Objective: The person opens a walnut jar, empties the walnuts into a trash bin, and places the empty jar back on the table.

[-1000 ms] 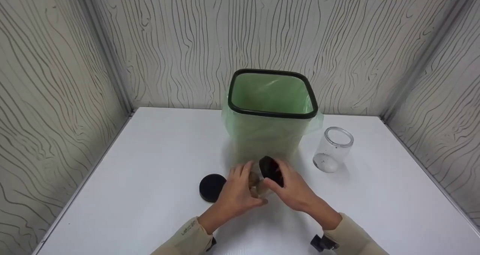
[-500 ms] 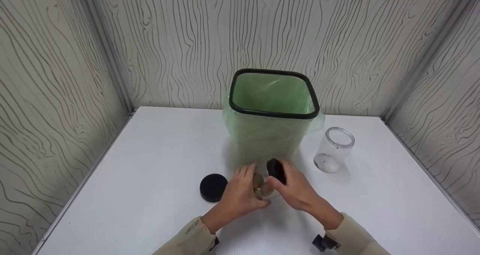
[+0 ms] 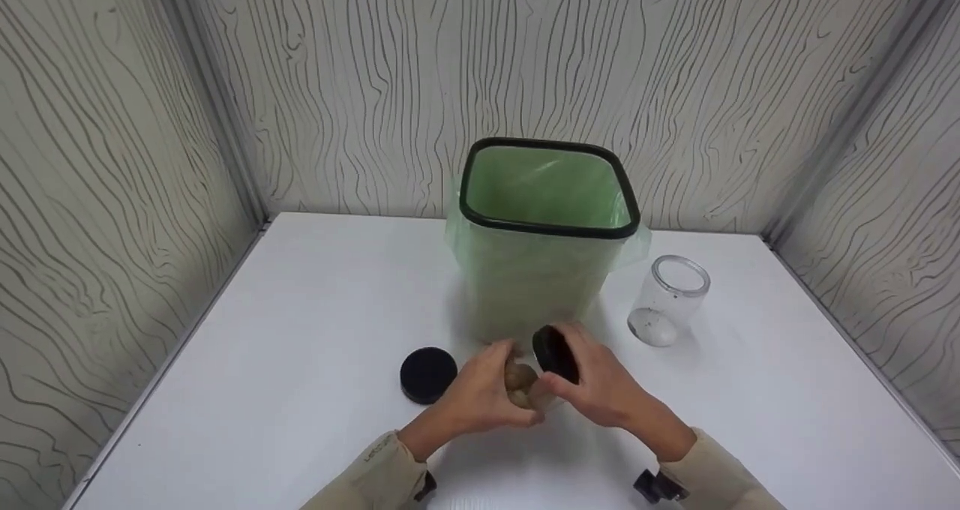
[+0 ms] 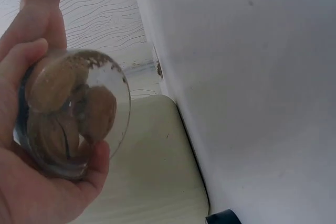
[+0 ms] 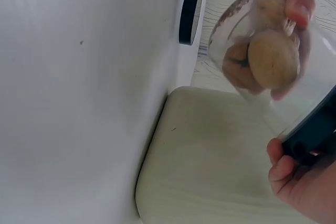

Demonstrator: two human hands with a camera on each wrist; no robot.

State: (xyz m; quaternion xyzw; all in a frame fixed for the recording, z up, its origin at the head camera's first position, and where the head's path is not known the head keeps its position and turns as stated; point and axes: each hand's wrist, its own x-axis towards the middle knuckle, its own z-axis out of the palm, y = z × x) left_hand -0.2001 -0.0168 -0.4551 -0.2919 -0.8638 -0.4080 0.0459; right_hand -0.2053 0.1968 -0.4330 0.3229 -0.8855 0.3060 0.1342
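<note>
My left hand (image 3: 487, 394) grips a clear jar (image 5: 236, 24) by its base end. Inside lie several brown, round walnut-like nuts (image 4: 97, 111). The jar is tilted, its mouth end toward my right hand (image 3: 600, 379). That hand holds a black round lid (image 3: 555, 354) between thumb and fingers, right at the jar's mouth end. In the right wrist view, fingertips (image 5: 278, 163) curl at the edge of the lid. Both hands are close together just in front of the bin (image 3: 536, 285).
The bin has a green liner (image 3: 555, 180) and a black rim. Left of the hands, another black lid (image 3: 428, 376) lies on the white table (image 3: 315, 307). To the right of the bin stands an uncovered clear jar (image 3: 667, 300). Patterned panels (image 3: 360, 90) enclose the table's back and sides.
Both hands have shifted slightly toward the person, the lid moving a little right and down in the head view. The nuts in the jar show more clearly than a second ago.
</note>
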